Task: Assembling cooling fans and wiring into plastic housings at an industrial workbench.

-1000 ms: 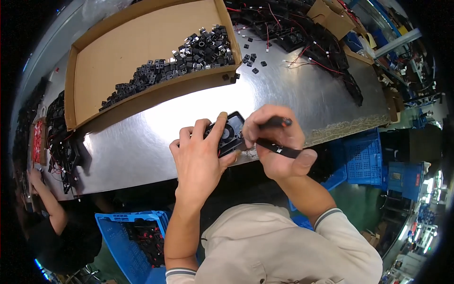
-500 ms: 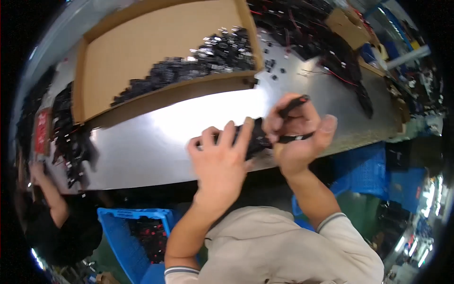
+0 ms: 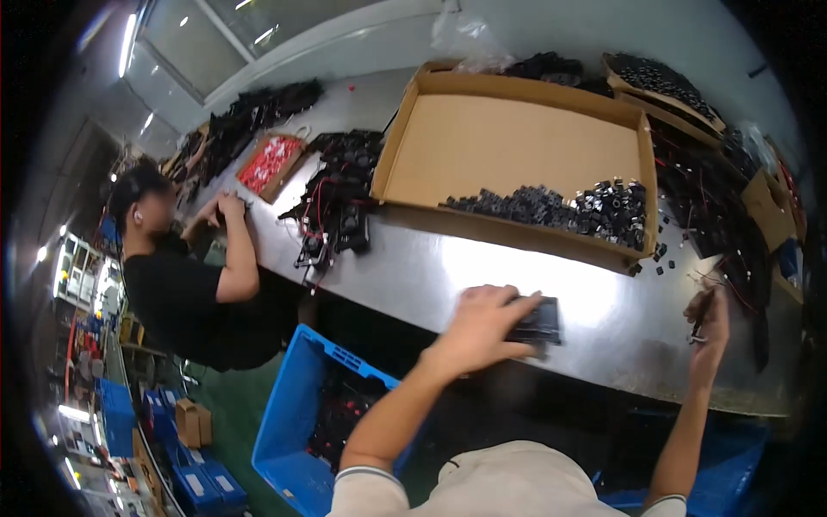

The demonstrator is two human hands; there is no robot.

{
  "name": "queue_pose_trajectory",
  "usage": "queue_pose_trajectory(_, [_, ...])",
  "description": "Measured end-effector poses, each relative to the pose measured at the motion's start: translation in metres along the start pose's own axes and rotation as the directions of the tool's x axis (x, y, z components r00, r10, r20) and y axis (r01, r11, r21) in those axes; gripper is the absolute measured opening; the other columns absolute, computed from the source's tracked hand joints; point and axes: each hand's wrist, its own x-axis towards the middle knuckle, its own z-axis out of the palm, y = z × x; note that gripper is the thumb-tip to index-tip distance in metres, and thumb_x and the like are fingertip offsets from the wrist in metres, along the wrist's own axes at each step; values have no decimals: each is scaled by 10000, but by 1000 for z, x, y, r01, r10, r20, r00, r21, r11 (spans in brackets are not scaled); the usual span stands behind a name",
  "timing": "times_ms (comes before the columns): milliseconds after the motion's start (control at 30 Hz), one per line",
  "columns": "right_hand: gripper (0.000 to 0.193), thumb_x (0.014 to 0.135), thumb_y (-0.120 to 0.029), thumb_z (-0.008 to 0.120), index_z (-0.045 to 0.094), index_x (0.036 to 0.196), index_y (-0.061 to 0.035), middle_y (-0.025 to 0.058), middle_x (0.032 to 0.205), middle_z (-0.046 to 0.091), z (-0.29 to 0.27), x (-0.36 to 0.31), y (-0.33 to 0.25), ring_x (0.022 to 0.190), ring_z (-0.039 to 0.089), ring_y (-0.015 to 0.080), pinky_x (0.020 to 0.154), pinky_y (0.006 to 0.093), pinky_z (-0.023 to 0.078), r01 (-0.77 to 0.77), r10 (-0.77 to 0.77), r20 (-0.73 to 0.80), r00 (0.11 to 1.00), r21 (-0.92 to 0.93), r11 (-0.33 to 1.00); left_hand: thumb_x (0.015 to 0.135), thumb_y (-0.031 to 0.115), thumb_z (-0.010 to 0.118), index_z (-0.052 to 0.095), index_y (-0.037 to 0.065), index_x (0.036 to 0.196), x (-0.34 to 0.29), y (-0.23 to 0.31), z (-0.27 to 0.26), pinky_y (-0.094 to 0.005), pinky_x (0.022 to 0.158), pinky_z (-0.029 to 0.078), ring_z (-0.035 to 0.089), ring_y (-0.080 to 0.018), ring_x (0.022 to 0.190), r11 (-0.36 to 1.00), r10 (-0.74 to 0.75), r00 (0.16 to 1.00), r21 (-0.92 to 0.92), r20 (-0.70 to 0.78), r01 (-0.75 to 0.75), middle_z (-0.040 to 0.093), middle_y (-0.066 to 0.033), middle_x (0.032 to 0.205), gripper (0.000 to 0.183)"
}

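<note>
Steel, grey and shiny, covers your bench (image 3: 413, 267). Its front edge is close to what you hold on the left, so a loose grip there could let it slide off. On top sits the big cardboard tray (image 3: 517, 129). If your arm bumps its front wall, the heap of little black blocks (image 3: 560, 211) inside could slide about. Down below, on your left, stands the blue bin (image 3: 289, 422). If something falls, it might hit the bin or the floor and crack. Over on your right lies a messy pile of black parts (image 3: 741, 233) with thin wires. Wires like to catch, so a quick tug might drag a part along or snap a wire.

Now look at your arms. Your left one leans up and to the right, bent; your right one reaches far up and out, almost straight. Your hands are well apart. Your left hand (image 3: 482, 332) has its back up, fingers over the top and thumb on the near side, gripping a flat black part (image 3: 540, 321). It's hard to tell if that part touches the steel. Your right hand (image 3: 711, 326) curls around what looks like a thin dark tool (image 3: 700, 314), a bit blurry, with its shiny end toward you. Those fingertips are just beside some thin, pale wires (image 3: 708, 274).
</note>
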Motion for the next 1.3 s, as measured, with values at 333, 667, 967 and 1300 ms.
queue_pose_trajectory(333, [722,653,-243,711,525,1323,-46,193,1350,498,-37,-32,7,1277,430,393,1141,510,244,246,94,261,961,-958,148,647,239,853,549,106,1385,-28,-113,-167,-436,1055,395,513,-371,1214,887,-168,950,380,-264,262,582,-177,1297,809])
queue_pose_trajectory(667, [711,669,-290,722,534,1315,-58,192,1410,465,-28,-23,8,1315,401,392,1145,522,220,247,119,276,954,-945,214,784,59,707,566,176,1371,34,-171,-193,-527,1120,311,383,-400,1368,626,71,819,665,-570,408,469,-110,1463,615])
queue_pose_trajectory(967, [624,736,-350,786,613,1261,-59,191,1488,433,-23,-41,-10,1399,352,394,1138,524,267,186,113,255,960,-887,422,953,120,615,496,23,1406,138,-33,-66,-414,1078,418,530,-269,1272,294,-266,825,-857,-498,-423,530,-118,1412,478])
queue_pose_trajectory(1300, [1083,818,-883,261,383,1462,-21,245,1258,592,163,-171,82,1087,632,371,920,450,531,-973,434,900,-41,63,-223,1009,167,547,520,86,1383,214,90,-69,-374,1005,428,543,-204,1167,-423,68,837,-776,-542,-468,542,-91,1341,383])
